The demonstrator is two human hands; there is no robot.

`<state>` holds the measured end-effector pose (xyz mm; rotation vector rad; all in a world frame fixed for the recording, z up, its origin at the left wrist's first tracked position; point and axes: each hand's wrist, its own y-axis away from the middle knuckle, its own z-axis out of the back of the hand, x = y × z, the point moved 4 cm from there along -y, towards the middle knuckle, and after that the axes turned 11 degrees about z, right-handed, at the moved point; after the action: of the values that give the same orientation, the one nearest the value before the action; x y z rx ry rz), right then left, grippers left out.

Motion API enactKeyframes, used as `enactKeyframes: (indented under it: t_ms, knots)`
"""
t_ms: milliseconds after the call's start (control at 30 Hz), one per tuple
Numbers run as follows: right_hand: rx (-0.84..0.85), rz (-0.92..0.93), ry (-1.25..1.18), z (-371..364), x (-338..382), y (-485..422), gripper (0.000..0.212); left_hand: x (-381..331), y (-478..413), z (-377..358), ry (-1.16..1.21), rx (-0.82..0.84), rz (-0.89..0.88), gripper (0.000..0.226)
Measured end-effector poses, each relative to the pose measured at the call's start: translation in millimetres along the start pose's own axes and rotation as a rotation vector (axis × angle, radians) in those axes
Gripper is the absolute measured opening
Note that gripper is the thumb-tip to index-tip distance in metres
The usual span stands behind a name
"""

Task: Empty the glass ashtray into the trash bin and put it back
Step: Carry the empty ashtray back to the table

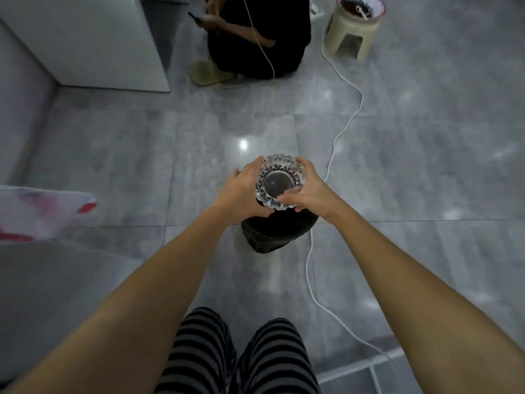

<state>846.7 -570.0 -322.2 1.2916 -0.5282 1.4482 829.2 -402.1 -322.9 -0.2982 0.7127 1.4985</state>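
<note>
Ashtray (279, 182) gripped between fingers of both hands, left (245, 189) and right (305, 191), above bin (272, 234).

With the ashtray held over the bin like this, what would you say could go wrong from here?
1. The glass ashtray is held only at its rim by the left hand and right hand; a slipped grip could drop it onto the tiled floor, where it might break.
2. The black trash bin looks narrow, so tipped contents could miss it.
3. A white cable runs right beside the bin and could catch a foot.
</note>
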Motion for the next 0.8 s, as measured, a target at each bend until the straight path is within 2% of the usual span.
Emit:
enactKeyframes:
  t_ms: [67, 133, 367, 600, 800]
  knots:
    - [0.053, 0.015, 0.079, 4.6, 44.9, 20.2, 0.126, -22.4, 22.6, 37.3, -0.025, -0.015, 0.023, 0.118]
    - [0.105, 0.048, 0.191, 10.7, 96.5, 40.9, 0.138, -44.1, 47.1, 77.8, -0.045, -0.033, 0.049, 0.119]
    - [0.249, 0.166, 0.405, 10.9, 245.0, 111.1, 0.135, -96.8, 136.2, 191.4, -0.038, -0.119, 0.133, 0.120]
    - [0.413, 0.341, 0.510, -26.0, 313.8, 145.9, 0.135, -101.3, 219.8, 244.4, -0.036, -0.275, 0.255, 0.117]
    - [0.577, 0.562, 0.591, -88.5, 361.8, 165.0, 0.135, -78.2, 300.4, 273.9, 0.000, -0.464, 0.461, 0.117]
